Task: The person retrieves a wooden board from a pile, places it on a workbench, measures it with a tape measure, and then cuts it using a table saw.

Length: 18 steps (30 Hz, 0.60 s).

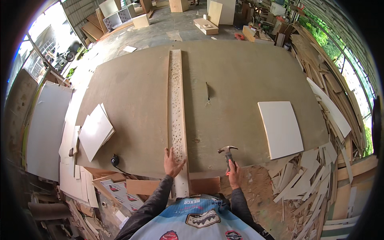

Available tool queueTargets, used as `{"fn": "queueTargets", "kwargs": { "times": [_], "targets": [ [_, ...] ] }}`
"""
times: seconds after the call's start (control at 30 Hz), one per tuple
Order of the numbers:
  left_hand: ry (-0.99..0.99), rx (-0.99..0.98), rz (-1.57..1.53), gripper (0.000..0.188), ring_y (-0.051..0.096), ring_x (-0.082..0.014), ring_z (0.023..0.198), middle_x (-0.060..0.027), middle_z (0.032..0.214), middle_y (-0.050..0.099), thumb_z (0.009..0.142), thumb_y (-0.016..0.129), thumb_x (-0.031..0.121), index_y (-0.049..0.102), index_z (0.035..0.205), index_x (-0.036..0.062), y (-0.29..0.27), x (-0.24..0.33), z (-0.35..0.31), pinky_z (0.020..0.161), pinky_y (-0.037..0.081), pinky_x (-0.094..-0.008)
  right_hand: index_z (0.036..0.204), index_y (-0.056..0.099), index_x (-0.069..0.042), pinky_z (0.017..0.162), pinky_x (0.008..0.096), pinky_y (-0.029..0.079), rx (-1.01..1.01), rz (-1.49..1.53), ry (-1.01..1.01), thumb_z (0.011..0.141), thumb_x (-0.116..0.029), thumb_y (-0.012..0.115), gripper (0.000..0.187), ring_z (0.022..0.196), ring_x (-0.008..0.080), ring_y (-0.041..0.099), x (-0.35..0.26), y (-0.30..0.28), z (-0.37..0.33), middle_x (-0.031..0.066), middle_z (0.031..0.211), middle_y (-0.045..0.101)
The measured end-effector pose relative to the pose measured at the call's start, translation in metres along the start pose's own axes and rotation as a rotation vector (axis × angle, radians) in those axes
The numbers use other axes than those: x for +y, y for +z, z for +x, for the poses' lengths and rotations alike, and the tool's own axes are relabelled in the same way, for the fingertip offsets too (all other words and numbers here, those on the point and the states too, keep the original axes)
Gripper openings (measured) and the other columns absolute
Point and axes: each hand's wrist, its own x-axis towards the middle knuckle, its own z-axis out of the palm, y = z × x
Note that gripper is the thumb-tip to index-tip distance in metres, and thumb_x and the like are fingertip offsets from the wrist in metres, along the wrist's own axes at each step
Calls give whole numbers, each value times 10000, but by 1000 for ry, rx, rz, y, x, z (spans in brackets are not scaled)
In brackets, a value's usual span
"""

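- Laid left hand (173, 166) on one pocked board (176, 88), with fingers slightly spread; gripped one hammer (228, 150) in right hand (235, 175), with fingers curled round its handle;
- found the board lying across the table (248, 72), past its near edge;
- saw one white panel (281, 130) at right, several stacked panels (95, 130) at left, near one tape measure (115, 160); also heaped scraps (298, 178).

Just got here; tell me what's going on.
The person's left hand rests on a long, narrow, dark-speckled pale board lying across a broad brown tabletop. The right hand grips a dark-handled, metal-headed claw hammer, held to the right of the board. A rectangular white panel lies farther right.
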Motion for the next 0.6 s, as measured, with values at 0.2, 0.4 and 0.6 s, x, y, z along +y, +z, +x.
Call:
{"fn": "queueTargets", "kwargs": {
  "times": [0.2, 0.4, 0.6],
  "targets": [
    [68, -92, -513, 844, 338, -410, 1526, -274, 1657, 309, 851, 738, 144, 365, 1602, 53, -15, -27, 30, 1225, 345, -466, 891, 648, -51, 490, 281, 378, -9, -81, -38, 1050, -314, 616, 309, 534, 85, 504, 13, 32, 13, -17, 668, 530],
    [-50, -169, -1185, 737, 400, -330, 1498, -217, 1629, 386, 906, 675, 80, 385, 1580, 4, -24, -51, 49, 1191, 388, -402, 888, 648, -39, 529, 296, 395, -72, -297, -61, 1068, -330, 579, 349, 586, 90, 518, 11, 31, 31, -7, 722, 521],
    [-239, 248, -898, 387, 687, -273, 1086, -145, 1245, 691, 888, 668, 97, 672, 1252, -36, -69, -144, 47, 917, 552, -376, 937, 683, 1, 614, 353, 468, 127, -581, -111, 1063, -349, 571, 388, 638, 183, 598, 20, 3, 63, 88, 744, 637]
  ]
}}
